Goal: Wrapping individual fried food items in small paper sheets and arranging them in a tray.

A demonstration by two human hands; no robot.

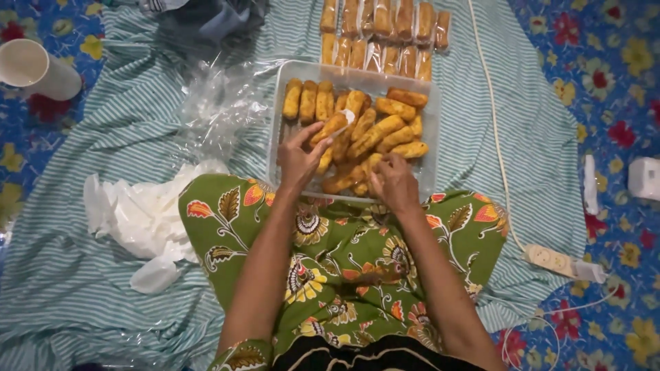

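Observation:
A clear plastic tray holds several golden fried rolls in front of my knees. My left hand pinches one fried roll near the tray's middle, with a small piece of clear wrap at its tip. My right hand rests with fingers curled on rolls at the tray's near edge; I cannot tell what it grips. Beyond the tray lie two rows of wrapped rolls on the striped cloth.
A heap of clear plastic wrap lies left of the tray, with white bags nearer me. A white cup lies at far left. A white cable runs to a power strip at right. My lap wears green flowered fabric.

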